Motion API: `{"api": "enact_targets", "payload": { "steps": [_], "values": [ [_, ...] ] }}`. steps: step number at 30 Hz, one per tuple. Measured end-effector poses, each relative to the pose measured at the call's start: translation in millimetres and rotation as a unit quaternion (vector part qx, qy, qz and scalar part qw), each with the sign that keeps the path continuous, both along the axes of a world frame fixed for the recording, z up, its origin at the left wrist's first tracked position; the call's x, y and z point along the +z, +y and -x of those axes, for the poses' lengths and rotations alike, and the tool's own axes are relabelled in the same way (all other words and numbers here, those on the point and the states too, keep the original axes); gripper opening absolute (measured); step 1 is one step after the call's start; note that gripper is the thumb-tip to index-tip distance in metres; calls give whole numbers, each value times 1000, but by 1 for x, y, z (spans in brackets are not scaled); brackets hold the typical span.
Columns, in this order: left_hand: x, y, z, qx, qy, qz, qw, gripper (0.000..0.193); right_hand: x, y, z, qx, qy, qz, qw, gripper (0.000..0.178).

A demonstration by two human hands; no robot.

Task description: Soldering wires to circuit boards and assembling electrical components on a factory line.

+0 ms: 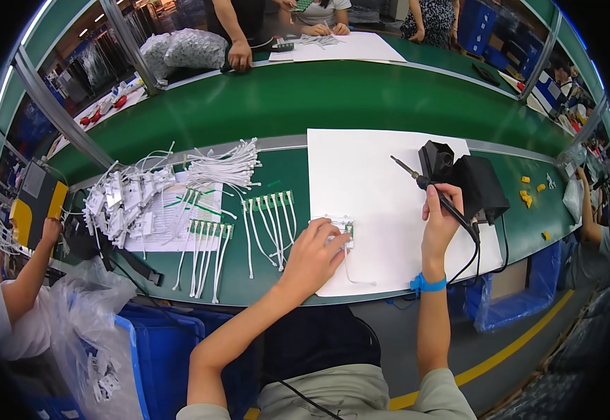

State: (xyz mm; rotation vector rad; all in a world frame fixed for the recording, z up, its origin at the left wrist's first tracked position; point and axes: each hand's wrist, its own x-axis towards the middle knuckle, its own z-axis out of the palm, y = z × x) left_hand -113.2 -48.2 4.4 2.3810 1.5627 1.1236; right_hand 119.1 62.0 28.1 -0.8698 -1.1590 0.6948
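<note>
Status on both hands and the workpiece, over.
Left hand on small white piece. Right hand gripping soldering iron, tip off the piece. Black cable beside right wrist.

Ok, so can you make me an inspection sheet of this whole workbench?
Surface: green bench, white sheet on it.
Job's things: green-and-white part on the sheet; soldering iron, tip off the part.
Clutter: white pile, wire bundle, green strips with wires, yellow bits.
Left hand: fingers on the part; grip unclear.
Right hand: grips the iron.
Cables: black cord from the iron.
Surroundings: blue bin below the bench; co-workers nearby.
</note>
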Motion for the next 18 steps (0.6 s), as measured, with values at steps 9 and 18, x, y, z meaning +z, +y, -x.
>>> {"api": "enact_targets", "payload": {
  "steps": [9,18],
  "values": [
    [2,2,2,6,-2,20,1000,28,4,-2,0,39,34,64,997,8],
    [1,-1,3,17,-42,53,998,31,-9,-16,-3,118,26,49,991,10]
  ]
}}
